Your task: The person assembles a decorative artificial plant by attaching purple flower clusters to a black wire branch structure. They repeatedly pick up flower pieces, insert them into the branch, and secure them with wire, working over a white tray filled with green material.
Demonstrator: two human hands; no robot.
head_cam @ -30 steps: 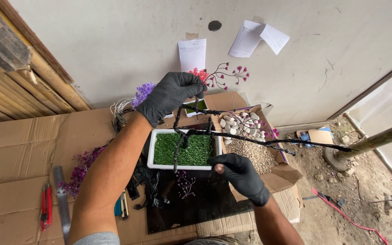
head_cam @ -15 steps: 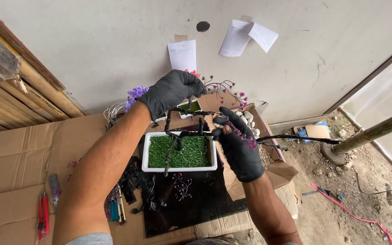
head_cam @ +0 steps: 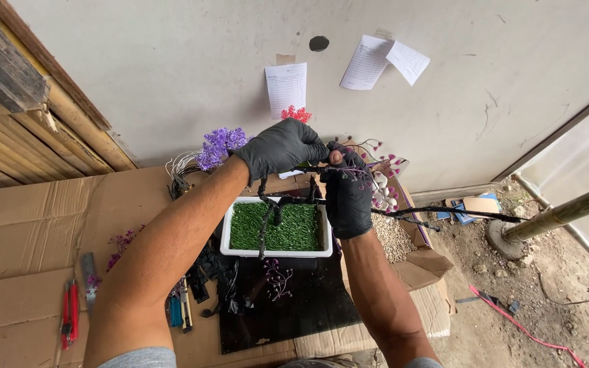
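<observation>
A white rectangular tray (head_cam: 275,253) filled with green grass-like matting stands on a black sheet. Black wrapped wire branches (head_cam: 288,199) rise out of it, and one long branch (head_cam: 458,212) reaches out to the right. My left hand (head_cam: 281,146), in a black glove, grips the top of the branches above the tray. My right hand (head_cam: 346,194), also gloved, is closed on the branches just to the right, fingertips meeting the left hand. Small purple bead sprigs (head_cam: 278,274) lie in front of the tray.
Flattened cardboard (head_cam: 42,225) covers the floor. Red-handled pliers (head_cam: 69,313) and a knife lie at the left, blue-handled tools (head_cam: 176,311) by my left arm. Purple bead flowers (head_cam: 218,144) and a box of white pebbles (head_cam: 393,235) sit behind. Bare dirt ground and a bamboo pole (head_cam: 567,212) lie to the right.
My right hand rose from the tray's right rim up to the branches and now meets the left hand at their top. The view has shifted slightly.
</observation>
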